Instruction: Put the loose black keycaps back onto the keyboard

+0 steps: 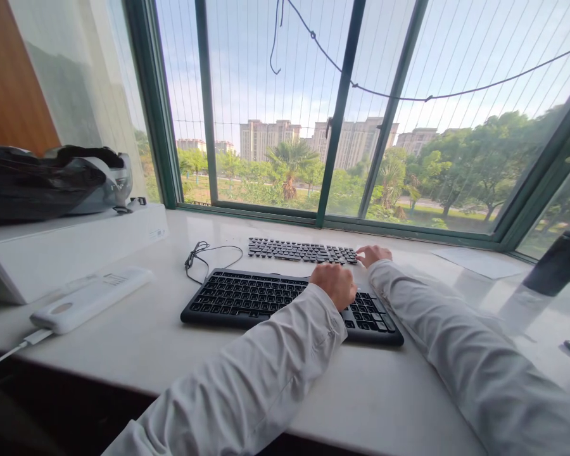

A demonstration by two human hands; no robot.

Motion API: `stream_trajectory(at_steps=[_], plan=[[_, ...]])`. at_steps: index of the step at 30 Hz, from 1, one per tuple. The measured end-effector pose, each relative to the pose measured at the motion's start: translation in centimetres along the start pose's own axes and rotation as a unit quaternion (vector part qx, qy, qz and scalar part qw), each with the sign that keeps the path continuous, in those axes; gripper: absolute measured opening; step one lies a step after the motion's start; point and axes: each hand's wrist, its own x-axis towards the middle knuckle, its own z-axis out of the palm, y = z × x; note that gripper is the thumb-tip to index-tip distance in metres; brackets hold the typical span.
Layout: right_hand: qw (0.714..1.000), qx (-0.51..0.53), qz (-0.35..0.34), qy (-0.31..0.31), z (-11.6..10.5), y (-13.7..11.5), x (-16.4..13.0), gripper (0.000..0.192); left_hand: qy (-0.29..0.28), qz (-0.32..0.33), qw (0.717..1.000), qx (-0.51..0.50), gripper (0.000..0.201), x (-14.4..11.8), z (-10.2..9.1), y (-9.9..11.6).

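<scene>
No text legible for sure. White box [90, 247], left: 1 small label [156, 232], print too tiny to read. White device [97, 296], near left: grey marks [116, 278] (logo or txt, can't tell). Keycaps [289, 248], far: any legends too small.

Keyboard [251, 296] on table [375, 399], keycap rows [294, 251] just behind, power bank [95, 301] to the left, window [339, 114] beyond

Behind one black keyboard base [254, 296] lay one cable [196, 256] and one array of keycaps [304, 251] too small to count. One left hand [333, 285] was over the base, one right hand [373, 254] behind it; to its left were one power bank [92, 299], one box [76, 256] and one dark bag [42, 180], to its right one paper sheet [477, 261] and one dark cylinder [557, 263].
</scene>
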Motion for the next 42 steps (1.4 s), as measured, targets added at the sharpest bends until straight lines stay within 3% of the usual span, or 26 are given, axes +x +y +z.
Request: stream_trajectory(at_steps=[8, 14, 19, 24, 28, 35, 42], plan=[[0.999, -0.012, 0.006, 0.032, -0.1, 0.4, -0.3, 0.025, 0.002, -0.004, 1.000, 0.003, 0.032, 0.0, 0.1, 0.0], [0.998, -0.007, 0.007, 0.059, -3.0, 1.7, -1.8, 0.028, 0.006, -0.004, 1.000, 0.000, 0.034, 0.0, 0.2, -0.1], [0.987, 0.053, -0.077, 0.134, -6.8, 1.6, -6.8, 0.032, 0.010, -0.009, 1.000, -0.001, 0.033, 0.0, 0.2, -0.3], [0.972, 0.113, -0.156, 0.131, -9.3, 1.2, -13.4, 0.032, -0.008, 0.019, 1.000, -0.009, 0.037, 0.0, 0.0, -0.4], [0.966, 0.172, -0.162, 0.103, -9.1, 1.5, -15.9, 0.036, 0.005, 0.063, 0.997, -0.038, 0.029, 0.1, 0.5, -0.5], [0.950, 0.175, -0.243, 0.093, -8.3, 1.3, -16.5, 0.035, 0.005, 0.160, 0.984, -0.074, 0.025, 0.0, 0.6, -0.4], [0.945, 0.184, -0.256, 0.090, -8.3, 1.4, -16.6, 0.030, 0.003, 0.172, 0.982, -0.082, 0.028, 0.0, 0.8, -0.4]])
